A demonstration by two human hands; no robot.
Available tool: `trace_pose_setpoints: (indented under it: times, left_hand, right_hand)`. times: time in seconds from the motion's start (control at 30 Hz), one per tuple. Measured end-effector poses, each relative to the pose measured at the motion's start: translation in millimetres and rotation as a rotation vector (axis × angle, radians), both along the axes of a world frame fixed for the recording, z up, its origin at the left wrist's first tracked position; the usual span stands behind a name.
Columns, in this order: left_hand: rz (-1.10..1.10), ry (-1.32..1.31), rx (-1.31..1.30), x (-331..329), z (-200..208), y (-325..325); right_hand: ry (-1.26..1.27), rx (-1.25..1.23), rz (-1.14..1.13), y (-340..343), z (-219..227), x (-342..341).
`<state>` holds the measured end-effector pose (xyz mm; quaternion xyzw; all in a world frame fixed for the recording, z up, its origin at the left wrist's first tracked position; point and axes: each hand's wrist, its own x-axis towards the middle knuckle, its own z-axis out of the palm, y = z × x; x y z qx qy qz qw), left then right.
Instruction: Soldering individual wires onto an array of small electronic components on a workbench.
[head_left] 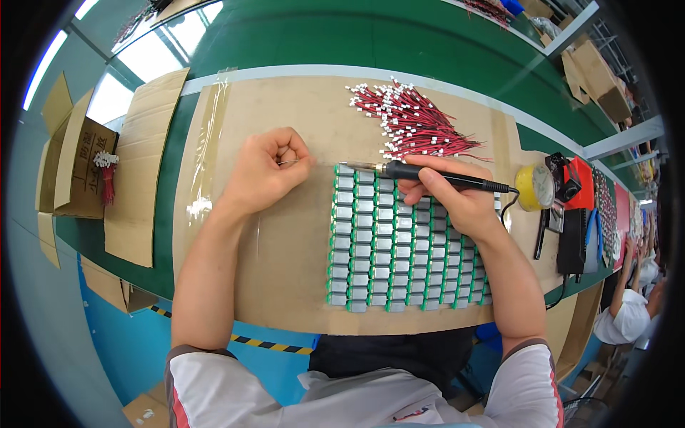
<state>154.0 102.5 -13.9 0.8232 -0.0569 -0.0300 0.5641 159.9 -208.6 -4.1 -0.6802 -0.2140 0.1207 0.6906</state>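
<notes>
We count one black-handled soldering iron with a metal tip, one roll of yellow tape, and one large heap of red and black wires with small white connectors. The silver rectangular blocks with green circuit-board edges stand in close columns; we cannot count them all, since the right hand covers some. They lie on a flat brown cardboard sheet over the green worktop, to the right of the left hand and partly beneath the right one. The wire heap lies just beyond their far side, the tape at the right.

Our hands are apart. The right closes around the iron, whose tip points left over the blocks' far left corner; we cannot tell whether it touches. The left has its fingers curled toward the thumb, and we cannot tell what, if anything, it pinches.
</notes>
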Motion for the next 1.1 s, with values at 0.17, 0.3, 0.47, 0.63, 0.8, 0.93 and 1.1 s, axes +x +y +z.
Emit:
trace_pose_setpoints:
  times: [0.17,0.3,0.47,0.63,0.8,0.93,1.1]
  left_hand:
    - [-0.001,-0.026,0.012,1.5,-1.6,-0.4]
    - [0.011,-0.008,0.025,2.0,0.4,-0.2]
    - [0.036,0.014,0.008,3.0,0.4,-2.5]
    - [0.026,-0.012,0.026,3.1,-0.4,0.3]
    - [0.001,0.016,0.025,3.0,-0.5,-0.8]
    - [-0.012,0.010,0.022,3.0,-0.1,-2.2]
    - [-0.016,0.005,0.037,2.1,1.2,-1.3]
  right_hand:
    - [0.023,0.017,-0.016,0.0,-1.0,-0.1]
    - [0.001,0.010,-0.015,0.7,-1.0,-0.8]
    - [-0.042,-0.014,-0.020,-0.2,-0.8,-1.5]
    - [-0.038,0.011,-0.023,3.1,-0.3,-3.3]
    - [-0.022,0.023,0.001,1.4,-1.8,-1.5]
    - [-0.051,0.002,0.008,1.0,-1.7,-0.8]
    - [-0.065,0.004,0.015,1.4,-0.9,-0.2]
